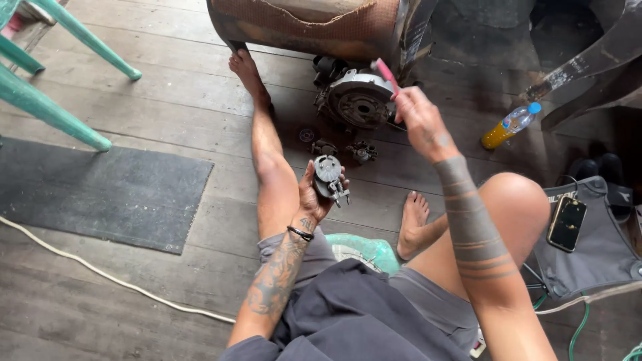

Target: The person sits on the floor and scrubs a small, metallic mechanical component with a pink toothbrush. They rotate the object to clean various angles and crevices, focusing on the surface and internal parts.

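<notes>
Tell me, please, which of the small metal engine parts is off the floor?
The grey round-topped part held in the left hand; the two dark parts lie on the floorboards beyond it.

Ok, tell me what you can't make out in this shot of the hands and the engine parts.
- Head view: the tool's working end; the right hand covers all but its pink handle.
- The back of the grey metal part, hidden against the left hand.
- The small parts on the floor: too small to identify.
- The engine casing: partly blocked by the right hand, its top under the rusty seat.
</notes>
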